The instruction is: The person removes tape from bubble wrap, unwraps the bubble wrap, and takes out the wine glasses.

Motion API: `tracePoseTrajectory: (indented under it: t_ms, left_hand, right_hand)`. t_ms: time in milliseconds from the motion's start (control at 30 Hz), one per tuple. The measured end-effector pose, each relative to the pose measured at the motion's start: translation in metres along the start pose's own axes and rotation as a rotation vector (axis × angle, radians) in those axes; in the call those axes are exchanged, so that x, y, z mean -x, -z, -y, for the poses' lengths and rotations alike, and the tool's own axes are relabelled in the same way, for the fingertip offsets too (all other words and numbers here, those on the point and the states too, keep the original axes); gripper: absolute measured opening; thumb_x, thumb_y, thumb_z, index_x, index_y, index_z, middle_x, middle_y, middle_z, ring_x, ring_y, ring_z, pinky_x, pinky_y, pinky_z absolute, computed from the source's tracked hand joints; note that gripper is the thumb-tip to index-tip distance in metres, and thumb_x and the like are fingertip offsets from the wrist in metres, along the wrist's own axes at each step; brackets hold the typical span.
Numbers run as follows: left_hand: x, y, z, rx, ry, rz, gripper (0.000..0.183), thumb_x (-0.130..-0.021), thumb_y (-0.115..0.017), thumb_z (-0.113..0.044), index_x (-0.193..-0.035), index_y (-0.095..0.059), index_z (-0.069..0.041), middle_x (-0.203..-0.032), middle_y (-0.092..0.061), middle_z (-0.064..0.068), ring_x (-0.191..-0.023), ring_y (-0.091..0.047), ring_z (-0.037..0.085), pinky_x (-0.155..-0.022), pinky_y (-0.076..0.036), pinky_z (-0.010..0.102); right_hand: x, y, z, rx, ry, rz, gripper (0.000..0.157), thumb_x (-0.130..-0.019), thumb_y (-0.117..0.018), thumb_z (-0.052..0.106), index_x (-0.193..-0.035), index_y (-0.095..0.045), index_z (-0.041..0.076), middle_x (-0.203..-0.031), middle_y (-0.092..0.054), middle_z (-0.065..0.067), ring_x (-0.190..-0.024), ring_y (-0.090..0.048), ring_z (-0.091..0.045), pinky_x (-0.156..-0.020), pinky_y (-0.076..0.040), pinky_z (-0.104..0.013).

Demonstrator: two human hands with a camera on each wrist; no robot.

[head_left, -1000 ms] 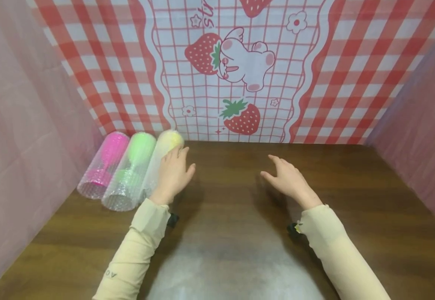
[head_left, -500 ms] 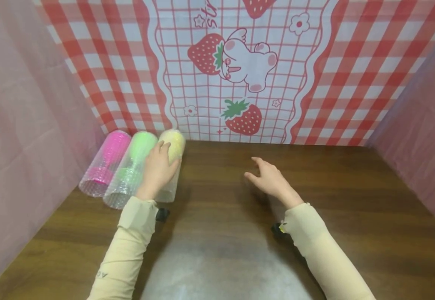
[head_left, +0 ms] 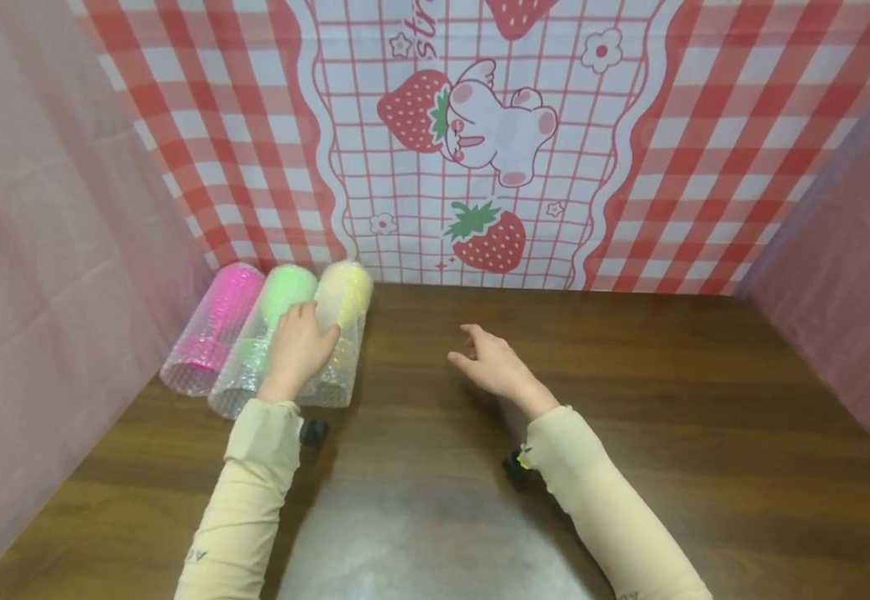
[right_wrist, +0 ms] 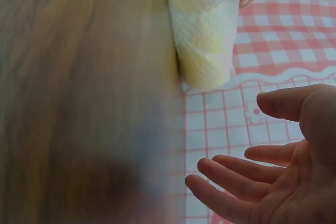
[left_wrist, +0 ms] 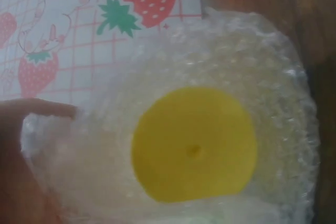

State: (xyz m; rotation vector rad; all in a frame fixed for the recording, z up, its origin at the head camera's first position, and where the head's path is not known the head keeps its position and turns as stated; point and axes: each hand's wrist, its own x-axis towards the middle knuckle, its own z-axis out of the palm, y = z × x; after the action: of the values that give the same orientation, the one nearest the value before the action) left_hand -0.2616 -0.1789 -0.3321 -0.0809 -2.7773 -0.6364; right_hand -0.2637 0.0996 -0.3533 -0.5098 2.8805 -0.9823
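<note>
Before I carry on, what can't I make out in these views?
Head view: the palm of the left hand is hidden by its own back, so its contact is unclear.
Head view: the middle of the green wrapped item is hidden by that hand.
Right wrist view: the near end of the yellow wrapped item is cut off by the top edge.
Right wrist view: the table is blurred.

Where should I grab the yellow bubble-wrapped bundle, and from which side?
Probably round the middle of the yellow bundle, from above and its right: that side faces bare table, while its left lies close beside the green bundle. It's a long rounded roll lying down; its near end looks like loose, open wrap, which may crumple.
</note>
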Motion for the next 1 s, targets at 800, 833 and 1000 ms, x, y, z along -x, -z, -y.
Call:
tracePoseTrajectory:
  t_ms: [800,833,1000]
  left_hand:
    - [-0.005,-0.012,0.012,0.076,0.105,0.208,0.074,-0.091,-0.041,-0.040,-0.131,-0.023,0.020,-0.129,-0.031,0.040,-0.117,-0.035,0.051,-0.100,-0.031,0.055]
    - [-0.004,-0.012,0.011,0.079,0.106,0.208,0.073,-0.092,-0.040,-0.040,-0.131,-0.024,0.020,-0.129,-0.031,0.040,-0.117,-0.036,0.051,-0.099,-0.031,0.055]
    - [-0.003,-0.013,0.006,0.135,0.128,0.208,0.063,-0.096,-0.029,-0.038,-0.134,-0.025,0.013,-0.132,-0.030,0.039,-0.121,-0.032,0.051,-0.101,-0.028,0.056]
  right_hand:
    - [-0.027,-0.056,0.048,-0.083,0.076,0.087,0.054,-0.091,-0.050,0.033,-0.134,-0.038,0.003,-0.118,-0.059,-0.017,-0.109,-0.056,-0.026,-0.092,-0.044,-0.039]
    - [-0.028,-0.057,0.050,-0.080,0.078,0.083,0.054,-0.091,-0.050,0.034,-0.134,-0.038,0.003,-0.118,-0.059,-0.017,-0.109,-0.056,-0.026,-0.092,-0.044,-0.038]
    - [-0.031,-0.066,0.060,-0.087,0.083,0.087,0.056,-0.093,-0.044,0.040,-0.134,-0.038,0.003,-0.117,-0.060,-0.014,-0.107,-0.057,-0.025,-0.091,-0.045,-0.038]
